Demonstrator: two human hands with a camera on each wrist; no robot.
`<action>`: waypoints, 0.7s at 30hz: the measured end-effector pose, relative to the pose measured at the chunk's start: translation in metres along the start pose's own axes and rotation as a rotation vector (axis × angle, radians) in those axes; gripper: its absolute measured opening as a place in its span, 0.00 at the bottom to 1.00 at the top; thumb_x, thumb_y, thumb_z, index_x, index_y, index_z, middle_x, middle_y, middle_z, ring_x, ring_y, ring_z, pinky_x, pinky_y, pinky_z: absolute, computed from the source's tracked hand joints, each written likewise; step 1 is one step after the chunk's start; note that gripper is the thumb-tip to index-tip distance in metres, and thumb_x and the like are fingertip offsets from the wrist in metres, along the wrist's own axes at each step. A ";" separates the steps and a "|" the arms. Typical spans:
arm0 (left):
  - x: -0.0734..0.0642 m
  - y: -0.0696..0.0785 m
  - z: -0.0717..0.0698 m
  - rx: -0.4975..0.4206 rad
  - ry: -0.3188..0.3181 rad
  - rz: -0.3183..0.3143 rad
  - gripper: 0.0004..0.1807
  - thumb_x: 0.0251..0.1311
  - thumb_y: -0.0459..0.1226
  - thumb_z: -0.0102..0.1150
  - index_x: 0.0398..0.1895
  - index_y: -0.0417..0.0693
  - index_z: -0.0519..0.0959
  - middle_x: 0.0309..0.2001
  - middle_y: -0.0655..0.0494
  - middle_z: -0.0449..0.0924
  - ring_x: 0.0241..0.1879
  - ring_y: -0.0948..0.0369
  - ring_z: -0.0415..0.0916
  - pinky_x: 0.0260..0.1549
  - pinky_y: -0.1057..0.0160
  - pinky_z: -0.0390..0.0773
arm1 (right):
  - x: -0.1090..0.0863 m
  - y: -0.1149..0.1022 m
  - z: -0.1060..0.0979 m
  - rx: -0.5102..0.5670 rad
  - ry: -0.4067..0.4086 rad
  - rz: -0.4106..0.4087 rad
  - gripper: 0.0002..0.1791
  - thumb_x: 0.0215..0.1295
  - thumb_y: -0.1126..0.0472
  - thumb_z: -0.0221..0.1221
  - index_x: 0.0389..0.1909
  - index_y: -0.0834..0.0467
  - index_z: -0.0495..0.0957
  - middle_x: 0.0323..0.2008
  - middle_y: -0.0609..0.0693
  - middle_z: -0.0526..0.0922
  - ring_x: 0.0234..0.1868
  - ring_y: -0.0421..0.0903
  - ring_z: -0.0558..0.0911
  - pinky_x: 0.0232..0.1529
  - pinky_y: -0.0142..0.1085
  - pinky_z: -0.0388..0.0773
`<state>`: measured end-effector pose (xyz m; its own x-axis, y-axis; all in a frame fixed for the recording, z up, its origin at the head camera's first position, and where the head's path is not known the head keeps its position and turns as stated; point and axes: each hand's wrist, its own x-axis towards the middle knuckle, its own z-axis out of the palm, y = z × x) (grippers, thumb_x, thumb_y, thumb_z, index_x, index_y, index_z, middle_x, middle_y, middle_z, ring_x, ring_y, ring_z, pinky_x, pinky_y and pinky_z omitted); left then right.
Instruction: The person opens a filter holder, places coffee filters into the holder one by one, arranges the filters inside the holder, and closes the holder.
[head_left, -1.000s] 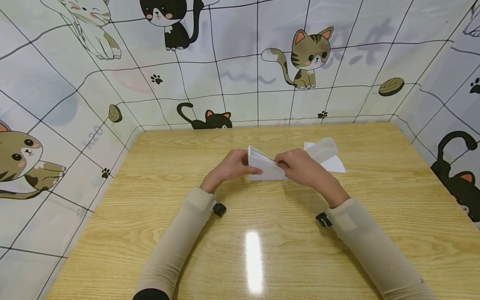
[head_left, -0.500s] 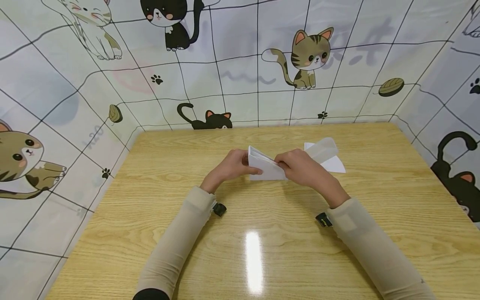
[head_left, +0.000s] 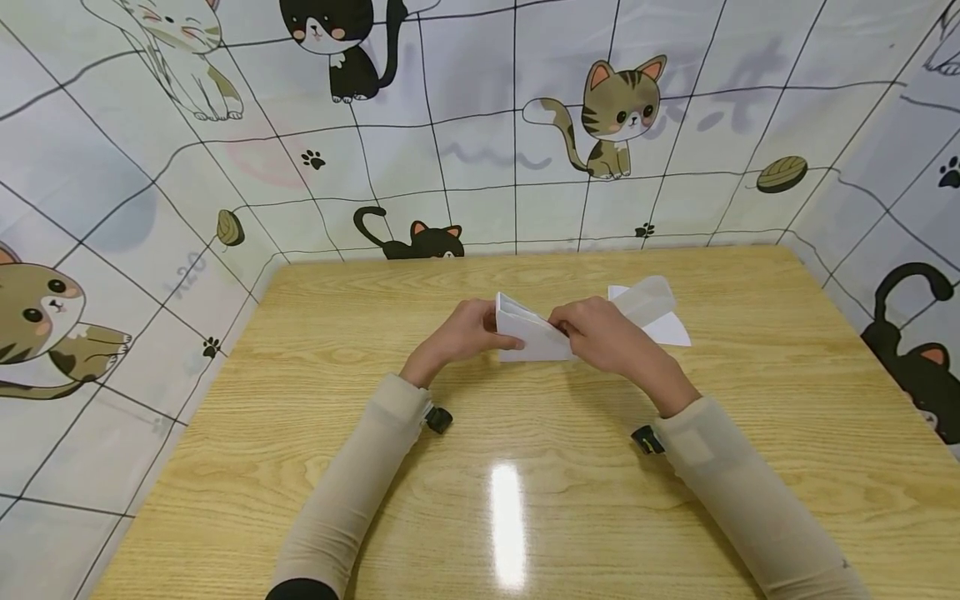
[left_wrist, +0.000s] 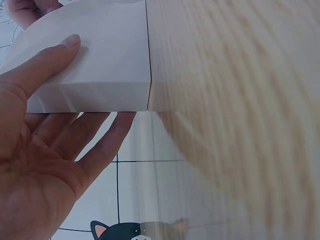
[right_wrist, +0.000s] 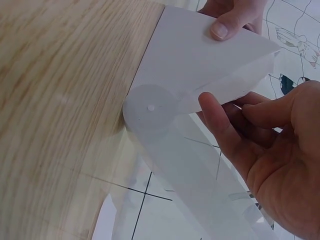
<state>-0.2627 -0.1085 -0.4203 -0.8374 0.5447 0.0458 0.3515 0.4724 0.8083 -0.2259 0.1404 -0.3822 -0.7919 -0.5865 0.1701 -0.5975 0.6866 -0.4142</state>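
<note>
No clear movement since the earlier head frame; both hands hold position. White folded piece sits at centre of the head frame, lower edge apparently on the surface. Left hand grips its left end, thumb in front, fingers behind; right hand pinches its right end. Translucent strip, with round end, overlaps the piece's lower corner in the right-wrist frame; joint unclear. Risk: uneven pull could skew or crease the thin-looking walls; a snagged strip could twist that corner.
</note>
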 end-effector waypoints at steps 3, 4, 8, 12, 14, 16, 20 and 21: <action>0.000 0.000 0.000 0.004 -0.001 0.001 0.20 0.59 0.39 0.76 0.54 0.46 0.84 0.49 0.50 0.90 0.45 0.60 0.89 0.44 0.61 0.86 | 0.000 0.001 -0.001 -0.009 0.006 0.003 0.16 0.71 0.74 0.51 0.43 0.62 0.88 0.38 0.55 0.90 0.32 0.46 0.83 0.34 0.40 0.79; 0.001 0.000 0.000 0.004 -0.002 0.001 0.20 0.59 0.39 0.76 0.54 0.46 0.84 0.49 0.50 0.90 0.44 0.60 0.89 0.44 0.61 0.86 | -0.001 0.001 -0.002 -0.010 0.007 0.007 0.16 0.71 0.74 0.51 0.43 0.62 0.88 0.38 0.55 0.90 0.33 0.46 0.83 0.35 0.40 0.79; 0.000 0.000 0.000 0.011 -0.003 0.001 0.21 0.59 0.39 0.76 0.54 0.45 0.84 0.49 0.50 0.90 0.44 0.60 0.89 0.44 0.61 0.86 | -0.003 0.001 -0.005 -0.011 0.009 0.026 0.17 0.67 0.76 0.51 0.45 0.63 0.87 0.39 0.56 0.90 0.37 0.49 0.85 0.40 0.45 0.82; 0.000 0.001 0.000 0.019 -0.005 0.003 0.21 0.59 0.39 0.76 0.54 0.45 0.84 0.49 0.50 0.90 0.44 0.60 0.88 0.44 0.62 0.86 | -0.004 0.000 -0.011 -0.005 0.008 0.032 0.19 0.66 0.77 0.48 0.47 0.64 0.86 0.41 0.57 0.90 0.41 0.52 0.87 0.45 0.48 0.84; -0.001 0.002 0.000 0.018 -0.006 0.004 0.20 0.59 0.39 0.76 0.54 0.45 0.84 0.49 0.50 0.90 0.44 0.60 0.88 0.43 0.62 0.86 | -0.005 -0.001 -0.015 -0.003 0.010 0.032 0.21 0.66 0.78 0.47 0.47 0.65 0.86 0.41 0.58 0.89 0.42 0.53 0.87 0.46 0.49 0.83; -0.001 0.002 -0.001 0.014 -0.007 0.005 0.20 0.59 0.39 0.76 0.54 0.45 0.84 0.49 0.50 0.90 0.44 0.60 0.88 0.43 0.61 0.86 | -0.006 -0.001 -0.019 -0.008 0.018 0.039 0.21 0.66 0.78 0.46 0.48 0.64 0.86 0.40 0.57 0.89 0.42 0.53 0.87 0.47 0.50 0.83; -0.001 0.002 -0.001 0.006 -0.011 0.003 0.20 0.59 0.39 0.76 0.54 0.46 0.84 0.49 0.51 0.90 0.44 0.60 0.88 0.44 0.61 0.86 | -0.008 0.001 -0.027 -0.015 0.043 0.050 0.21 0.67 0.78 0.46 0.47 0.64 0.86 0.38 0.56 0.89 0.42 0.53 0.86 0.48 0.50 0.82; -0.001 0.002 -0.001 0.005 -0.013 0.004 0.20 0.59 0.39 0.76 0.54 0.46 0.84 0.49 0.51 0.90 0.44 0.60 0.88 0.44 0.61 0.86 | -0.009 0.001 -0.029 -0.016 0.048 0.055 0.21 0.67 0.78 0.45 0.47 0.63 0.86 0.38 0.56 0.89 0.41 0.52 0.86 0.48 0.49 0.82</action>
<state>-0.2619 -0.1085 -0.4178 -0.8307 0.5552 0.0412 0.3567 0.4740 0.8050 -0.2232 0.1584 -0.3584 -0.8285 -0.5267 0.1902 -0.5545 0.7243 -0.4098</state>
